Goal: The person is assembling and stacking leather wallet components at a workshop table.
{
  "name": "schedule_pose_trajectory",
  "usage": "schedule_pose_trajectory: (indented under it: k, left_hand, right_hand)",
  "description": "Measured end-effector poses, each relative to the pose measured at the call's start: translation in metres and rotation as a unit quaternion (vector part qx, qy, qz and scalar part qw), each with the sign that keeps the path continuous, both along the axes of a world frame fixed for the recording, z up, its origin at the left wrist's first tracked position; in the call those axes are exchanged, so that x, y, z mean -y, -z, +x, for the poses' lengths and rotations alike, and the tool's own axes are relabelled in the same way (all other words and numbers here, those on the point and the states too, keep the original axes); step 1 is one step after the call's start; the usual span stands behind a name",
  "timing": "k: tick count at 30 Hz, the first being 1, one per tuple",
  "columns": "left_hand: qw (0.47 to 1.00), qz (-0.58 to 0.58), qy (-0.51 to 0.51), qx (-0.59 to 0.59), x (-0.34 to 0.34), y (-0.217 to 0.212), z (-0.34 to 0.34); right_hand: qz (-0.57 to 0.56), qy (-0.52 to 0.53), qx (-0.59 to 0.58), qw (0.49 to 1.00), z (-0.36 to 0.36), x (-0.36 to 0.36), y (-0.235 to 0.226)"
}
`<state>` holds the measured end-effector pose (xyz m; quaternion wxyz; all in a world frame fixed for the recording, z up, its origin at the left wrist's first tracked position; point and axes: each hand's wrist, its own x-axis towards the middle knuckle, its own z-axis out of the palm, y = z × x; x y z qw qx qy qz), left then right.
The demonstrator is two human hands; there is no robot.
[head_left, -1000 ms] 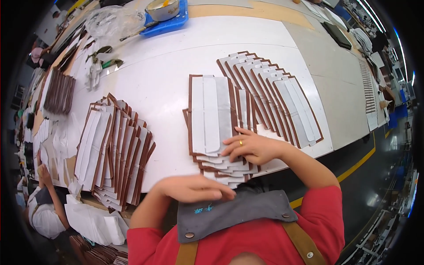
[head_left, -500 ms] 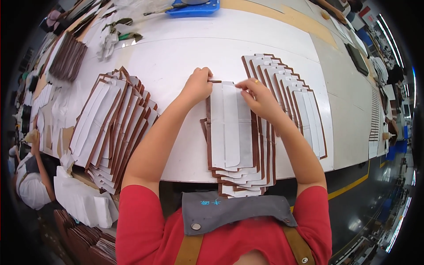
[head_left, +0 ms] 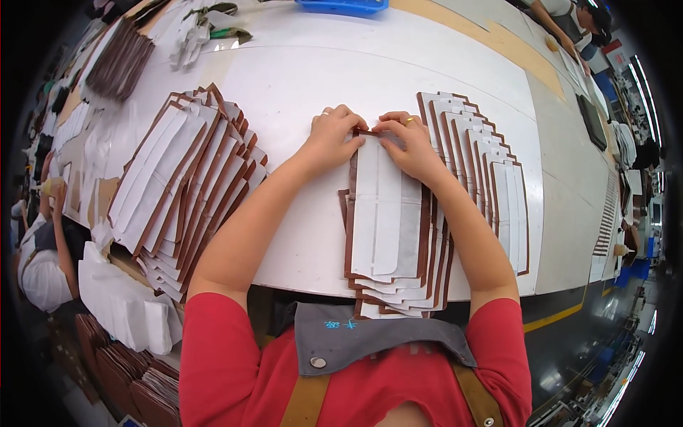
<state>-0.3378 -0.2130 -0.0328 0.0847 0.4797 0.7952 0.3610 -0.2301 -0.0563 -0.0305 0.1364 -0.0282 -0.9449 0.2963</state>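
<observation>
In front of me lies a long brown panel with a white and grey backing, on top of a staggered pile of similar panels. Its far short edge is between my hands. My left hand pinches that brown edge near its left corner, thumb beneath the fingers. Close beside it, my right hand, wearing a ring, has its fingers bent onto the same edge, thumb on the white backing. The fingers cover most of the edge.
Fanned panels lie on the right and a larger fanned pile on the left. A blue tray, gloves and a dark brown stack are farther off. White sheets hang at the left edge. Other people work nearby.
My left hand has shifted right along the panel's far edge, and my right hand has closed onto it. The hands are now nearer each other. The whole view has shifted slightly.
</observation>
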Motion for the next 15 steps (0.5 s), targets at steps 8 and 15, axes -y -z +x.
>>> schedule_pose_trajectory:
  k: [8, 15]
  left_hand:
    - [0.992, 0.051, -0.025, -0.114, 0.002, 0.014, 0.014]
    - [0.988, 0.051, -0.087, -0.121, 0.003, 0.019, 0.017]
  right_hand:
    - [0.154, -0.048, -0.061, 0.985, 0.004, 0.005, -0.002]
    - [0.106, -0.010, -0.070, 0.992, -0.003, 0.016, -0.002]
